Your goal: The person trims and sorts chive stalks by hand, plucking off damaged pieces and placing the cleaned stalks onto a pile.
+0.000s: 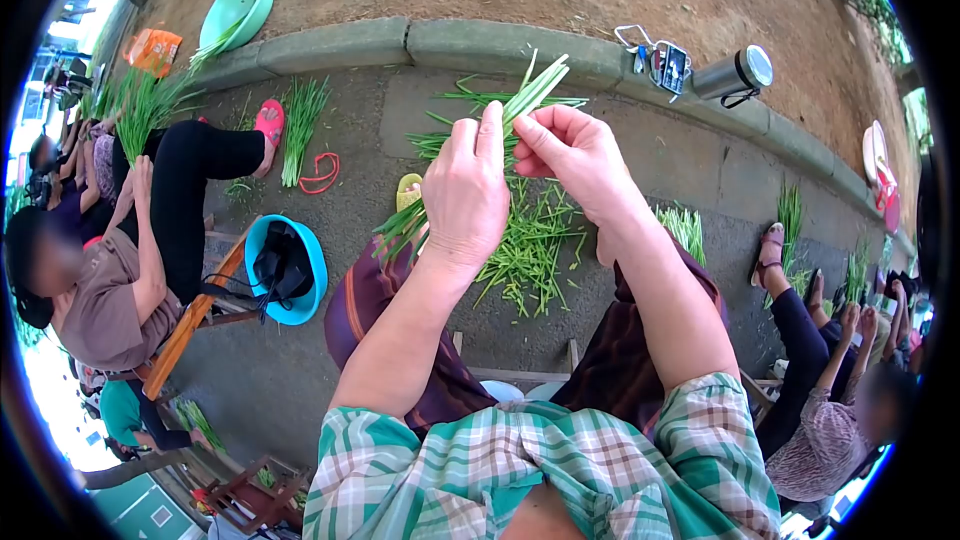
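Observation:
A bunch of garlic chives (540, 85) is held up in front of me, its pale cut ends pointing away and its green leaves hanging below my left hand. My left hand (465, 185) is wrapped round the bunch. Beside it, my right hand (575, 155) is closed, thumb and forefinger pinching at the pale stalks near the bunch's right side. Under my hands, short trimmed green pieces (535, 250) lie heaped on the ground between my knees. Longer loose chives (435, 145) lie just beyond, partly hidden by my hands.
A stone curb (510, 45) runs across the far side, with a steel flask (735, 75) on it. Another bundle (685, 230) lies by my right knee. A blue basin (285, 270) stands left. Seated people (120, 290) handle chives on the left; others sit on the right.

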A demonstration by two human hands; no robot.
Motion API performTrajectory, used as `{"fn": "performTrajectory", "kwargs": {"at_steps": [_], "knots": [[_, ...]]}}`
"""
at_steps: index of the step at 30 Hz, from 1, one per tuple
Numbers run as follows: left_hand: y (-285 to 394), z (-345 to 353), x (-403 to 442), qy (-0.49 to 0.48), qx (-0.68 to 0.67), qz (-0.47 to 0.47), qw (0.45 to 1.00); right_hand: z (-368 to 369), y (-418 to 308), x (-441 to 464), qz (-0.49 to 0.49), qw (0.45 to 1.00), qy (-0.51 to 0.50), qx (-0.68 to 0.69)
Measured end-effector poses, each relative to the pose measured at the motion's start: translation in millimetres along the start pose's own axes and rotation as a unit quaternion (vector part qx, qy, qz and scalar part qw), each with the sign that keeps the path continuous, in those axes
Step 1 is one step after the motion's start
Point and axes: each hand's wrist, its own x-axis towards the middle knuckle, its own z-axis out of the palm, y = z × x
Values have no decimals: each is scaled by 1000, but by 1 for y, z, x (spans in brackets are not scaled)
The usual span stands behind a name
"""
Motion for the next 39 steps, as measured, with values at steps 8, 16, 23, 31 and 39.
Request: {"fn": "performTrajectory", "kwargs": {"at_steps": [8,16,23,31,39], "knots": [[-4,-3,2,12,16,-26,999,-9,-17,1,-9,995,99,-26],[-4,-5,3,4,-79,-83,993,-20,-28,1,-47,986,159,-30],[-17,4,3,-24,-356,-176,917,-39,-32,0,-41,977,116,-171],[-16,-11,10,-86,-613,-282,733,-38,-23,-3,-135,869,141,-455],[-12,-10,9,-121,-605,-287,733,-30,-25,5,-225,909,197,-289]]}}
